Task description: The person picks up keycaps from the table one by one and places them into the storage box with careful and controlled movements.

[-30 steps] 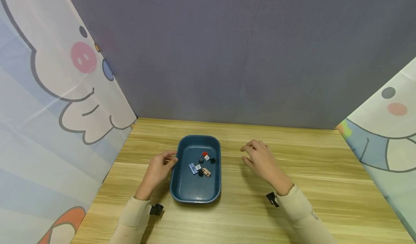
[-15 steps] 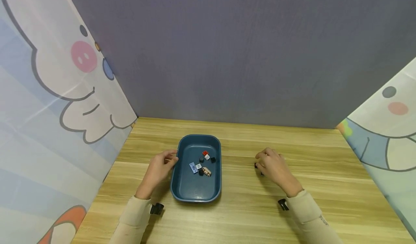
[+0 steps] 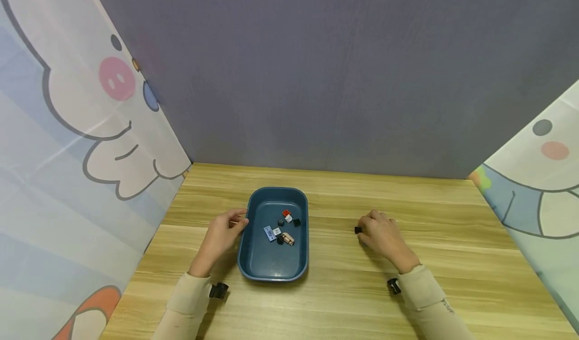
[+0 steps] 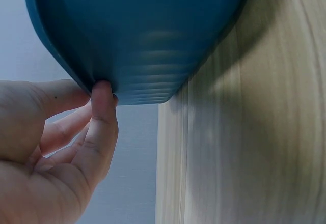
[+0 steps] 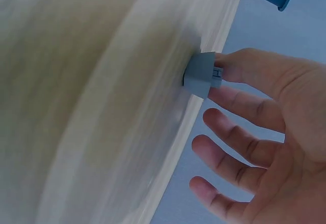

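My left hand (image 3: 222, 235) pinches the left rim of a blue rectangular tray (image 3: 273, 279). In the left wrist view, the thumb and a fingertip (image 4: 102, 90) meet at the edge of the tray (image 4: 147, 25). To the right of the tray, my right hand (image 3: 383, 235) is low over the table, pinching a small dark toy brick (image 3: 358, 230). The right wrist view shows this brick (image 5: 199, 75) with sloped sides and a stud, close against the tabletop; thumb and index finger grip its stud end while the other fingers (image 5: 229, 163) stay loosely bent.
Inside the tray lie several small toy bricks: a red one (image 3: 286, 213), a white one (image 3: 288, 219), a blue printed tile (image 3: 269, 233), a beige piece (image 3: 288, 239) and dark ones. A grey panel (image 3: 325, 78) stands behind the wooden table (image 3: 334, 300); printed cloth (image 3: 54, 179) borders both sides.
From beside the tray, my right hand has moved right and slightly nearer me, down onto the dark brick. The left hand and tray stay in place.
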`<state>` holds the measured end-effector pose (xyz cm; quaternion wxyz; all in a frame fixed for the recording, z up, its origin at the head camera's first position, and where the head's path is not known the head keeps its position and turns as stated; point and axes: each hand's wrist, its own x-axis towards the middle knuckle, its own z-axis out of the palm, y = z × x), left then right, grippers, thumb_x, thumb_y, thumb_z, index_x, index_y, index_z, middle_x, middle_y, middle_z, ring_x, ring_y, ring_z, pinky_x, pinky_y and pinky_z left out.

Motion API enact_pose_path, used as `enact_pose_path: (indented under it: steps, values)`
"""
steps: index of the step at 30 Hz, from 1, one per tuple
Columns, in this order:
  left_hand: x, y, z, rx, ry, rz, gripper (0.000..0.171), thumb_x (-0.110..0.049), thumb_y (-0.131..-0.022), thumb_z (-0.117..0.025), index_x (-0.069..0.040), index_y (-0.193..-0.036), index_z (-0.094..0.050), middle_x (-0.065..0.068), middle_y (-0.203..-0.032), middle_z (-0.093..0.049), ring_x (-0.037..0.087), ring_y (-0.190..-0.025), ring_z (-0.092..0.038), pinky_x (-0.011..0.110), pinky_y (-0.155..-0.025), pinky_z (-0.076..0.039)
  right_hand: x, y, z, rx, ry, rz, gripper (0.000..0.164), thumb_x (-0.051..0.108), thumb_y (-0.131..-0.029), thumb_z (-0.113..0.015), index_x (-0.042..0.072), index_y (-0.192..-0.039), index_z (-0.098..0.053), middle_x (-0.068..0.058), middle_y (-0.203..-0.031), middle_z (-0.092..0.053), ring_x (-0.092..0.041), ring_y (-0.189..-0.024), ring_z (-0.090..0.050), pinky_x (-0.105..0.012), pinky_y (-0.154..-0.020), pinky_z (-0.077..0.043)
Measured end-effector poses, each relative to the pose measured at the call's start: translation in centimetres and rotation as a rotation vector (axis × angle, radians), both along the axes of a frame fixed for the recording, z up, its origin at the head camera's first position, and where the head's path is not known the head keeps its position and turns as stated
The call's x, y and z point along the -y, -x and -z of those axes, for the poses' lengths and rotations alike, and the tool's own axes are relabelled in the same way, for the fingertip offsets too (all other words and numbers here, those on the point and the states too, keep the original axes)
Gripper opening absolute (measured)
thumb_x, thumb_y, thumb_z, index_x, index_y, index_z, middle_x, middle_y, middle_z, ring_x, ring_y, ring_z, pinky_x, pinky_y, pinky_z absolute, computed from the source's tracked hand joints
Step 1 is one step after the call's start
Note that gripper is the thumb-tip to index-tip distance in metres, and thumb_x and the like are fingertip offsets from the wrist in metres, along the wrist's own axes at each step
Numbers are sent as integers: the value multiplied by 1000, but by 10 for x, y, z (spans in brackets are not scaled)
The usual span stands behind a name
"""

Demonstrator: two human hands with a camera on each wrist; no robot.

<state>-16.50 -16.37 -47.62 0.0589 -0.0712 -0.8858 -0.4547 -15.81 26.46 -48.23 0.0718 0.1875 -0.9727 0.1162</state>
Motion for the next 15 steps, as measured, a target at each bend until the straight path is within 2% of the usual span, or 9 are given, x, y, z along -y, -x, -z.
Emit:
enact_pose_path:
  steps: [15]
  values:
    - [-1,-1,-2,12,-3,4,27,-10,-94,-71,-2,-120,-70,11,-97,-72,26,-84,-70,41,-75,-58,2,-1,-1,19,-11,18,15,11,-84,-81,7,-96,-73,-11,-102,-62,-34,-93,-59,-58,-74,-50]
